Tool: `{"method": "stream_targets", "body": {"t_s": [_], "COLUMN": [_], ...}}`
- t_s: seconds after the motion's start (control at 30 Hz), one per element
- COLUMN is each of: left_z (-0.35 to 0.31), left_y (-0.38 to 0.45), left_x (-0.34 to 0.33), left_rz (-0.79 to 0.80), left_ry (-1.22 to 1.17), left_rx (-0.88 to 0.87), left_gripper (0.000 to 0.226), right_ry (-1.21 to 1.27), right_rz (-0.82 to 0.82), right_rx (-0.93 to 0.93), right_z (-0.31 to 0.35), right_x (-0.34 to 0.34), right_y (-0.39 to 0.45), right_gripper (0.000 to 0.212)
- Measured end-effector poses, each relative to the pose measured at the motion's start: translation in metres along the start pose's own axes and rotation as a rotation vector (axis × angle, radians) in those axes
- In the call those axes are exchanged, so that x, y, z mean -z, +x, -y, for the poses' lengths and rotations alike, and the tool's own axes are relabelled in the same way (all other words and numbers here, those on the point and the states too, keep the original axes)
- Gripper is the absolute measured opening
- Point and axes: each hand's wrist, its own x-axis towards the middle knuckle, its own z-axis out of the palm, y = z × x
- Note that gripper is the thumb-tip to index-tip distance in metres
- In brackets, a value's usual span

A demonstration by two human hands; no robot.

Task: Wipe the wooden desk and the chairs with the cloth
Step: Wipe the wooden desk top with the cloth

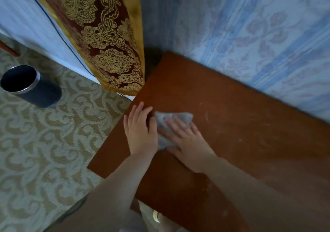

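A reddish-brown wooden desk [223, 110] stands against the wall, with pale dust streaks on its right part. A grey cloth [169, 120] lies flat near the desk's left end. My right hand [187, 140] presses down on the cloth with fingers spread, covering its lower half. My left hand [140, 130] rests flat on the bare wood just left of the cloth, its thumb side touching the cloth's edge. No chair is in view.
A dark cylindrical bin [28, 86] stands on the patterned carpet [44, 151] to the left. A maroon and gold curtain [103, 35] hangs by the desk's far left corner. Blue patterned wallpaper [250, 35] runs behind the desk.
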Motion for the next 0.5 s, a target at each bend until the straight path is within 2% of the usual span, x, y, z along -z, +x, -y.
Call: {"method": "stream_targets", "body": {"t_s": [0.07, 0.13, 0.17, 0.23, 0.3, 0.33, 0.37, 0.43, 0.5], "left_z": [-0.008, -0.013, -0.014, -0.013, -0.012, -0.013, -0.014, -0.016, -0.016], "left_y": [0.005, 0.007, 0.006, 0.003, 0.000, 0.000, 0.001, 0.004, 0.005], "left_x": [-0.011, -0.020, -0.023, -0.024, -0.024, -0.024, -0.026, -0.030, -0.034], "left_rz": [0.024, 0.031, 0.030, 0.021, 0.033, 0.047, 0.055, 0.068, 0.077], "left_ry": [0.023, 0.058, 0.078, 0.087, 0.121, 0.159, 0.201, 0.295, 0.368], "left_rx": [-0.061, -0.084, -0.093, -0.106, -0.144, -0.158, -0.157, -0.134, -0.121], "left_gripper": [0.045, 0.048, 0.050, 0.053, 0.057, 0.057, 0.056, 0.055, 0.057], "right_ry": [0.101, 0.134, 0.121, 0.055, 0.013, 0.010, 0.032, 0.117, 0.166], "right_rz": [-0.108, -0.148, -0.135, -0.091, -0.059, -0.048, -0.058, -0.145, -0.206], "right_rx": [-0.348, -0.512, -0.478, -0.273, -0.118, -0.128, -0.205, -0.477, -0.673], "right_z": [-0.011, 0.009, 0.022, 0.028, -0.002, -0.022, -0.039, -0.056, -0.044], "right_x": [0.009, 0.008, 0.003, -0.003, 0.002, 0.005, 0.008, 0.018, 0.021], "right_y": [0.015, 0.028, 0.028, 0.013, -0.004, -0.006, -0.003, 0.015, 0.039], "right_gripper": [0.057, 0.058, 0.059, 0.058, 0.057, 0.056, 0.056, 0.057, 0.057]}}
